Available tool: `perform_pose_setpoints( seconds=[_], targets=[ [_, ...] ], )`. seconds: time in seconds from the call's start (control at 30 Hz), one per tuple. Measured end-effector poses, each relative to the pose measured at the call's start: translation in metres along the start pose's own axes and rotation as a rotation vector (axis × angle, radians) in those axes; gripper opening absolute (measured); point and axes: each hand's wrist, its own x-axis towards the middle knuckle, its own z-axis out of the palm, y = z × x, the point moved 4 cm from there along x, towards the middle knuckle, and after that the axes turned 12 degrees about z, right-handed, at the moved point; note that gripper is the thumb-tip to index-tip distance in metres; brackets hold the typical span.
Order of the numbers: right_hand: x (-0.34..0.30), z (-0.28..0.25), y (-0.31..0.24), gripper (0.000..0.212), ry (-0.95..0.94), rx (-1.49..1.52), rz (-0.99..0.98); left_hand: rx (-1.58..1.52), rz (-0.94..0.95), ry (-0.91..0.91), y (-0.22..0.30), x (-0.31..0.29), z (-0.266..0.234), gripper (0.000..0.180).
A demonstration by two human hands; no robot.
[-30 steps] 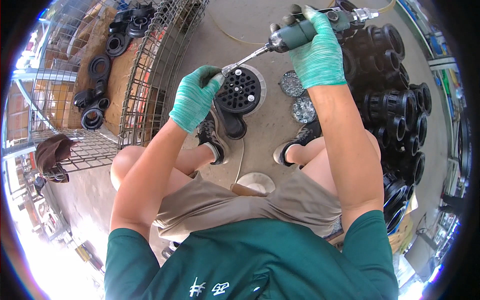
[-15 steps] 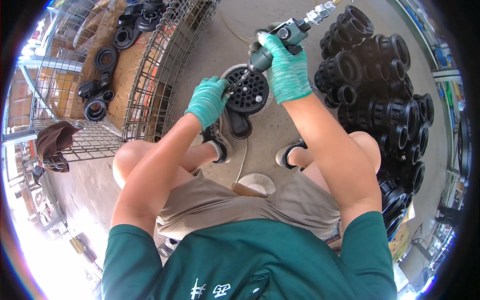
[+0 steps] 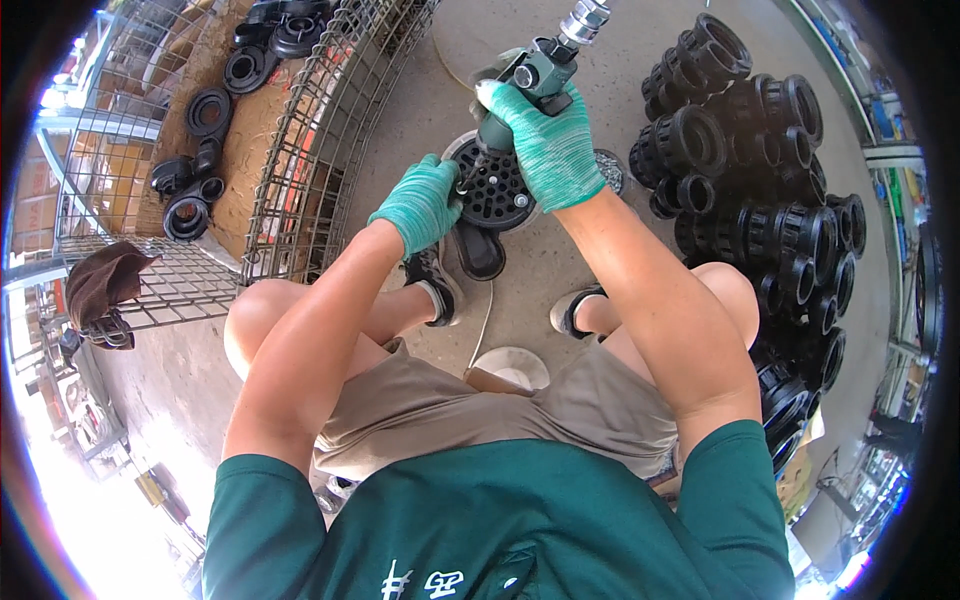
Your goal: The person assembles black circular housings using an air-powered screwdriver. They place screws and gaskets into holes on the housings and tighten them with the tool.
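Note:
In my gloved right hand [image 3: 548, 140] I grip a green air screwdriver [image 3: 545, 72], its silver hose fitting pointing up and away. The tip leans down and left onto a round black drain grate [image 3: 503, 190]. Bright screw heads show near the middle of the grate and at its lower right. My gloved left hand [image 3: 415, 205] is at the grate's left edge, fingers curled together close beside the driver's tip; what they pinch is hidden. Below the grate, a black rounded outlet [image 3: 481, 253] sticks out toward me.
A wire cage [image 3: 325, 130] on the left holds cardboard and black plastic fittings [image 3: 208, 112]. Stacks of black ribbed fittings [image 3: 770, 235] stand on the right. Beside my right wrist is a dish of small metal screws [image 3: 609, 170]. A white round stool or lid [image 3: 515, 365] lies between my feet.
My right hand and the screwdriver have moved left and a little toward the grate's left side. The dish of screws has come into sight. My left hand stays almost in place.

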Motion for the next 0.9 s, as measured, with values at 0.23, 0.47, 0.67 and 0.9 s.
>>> perform_pose_setpoints(
  seconds=[0.23,0.47,0.67,0.9],
  targets=[
    [-0.012,0.024,-0.006,0.031,-0.18,-0.05,0.046,-0.15,-0.072,0.115,0.003,-0.008,0.013,0.077],
    [-0.025,0.046,-0.008,0.032,-0.332,-0.208,0.037,-0.74,-0.003,0.186,-0.017,-0.008,0.035,0.092],
    [-0.029,0.047,-0.009,0.029,-0.351,-0.277,0.028,-0.57,0.027,0.186,-0.017,-0.006,0.034,0.09],
    [-0.03,0.05,-0.004,0.033,-0.414,-0.337,-0.049,-0.822,0.066,0.233,-0.039,0.001,0.059,0.091]
  ],
)
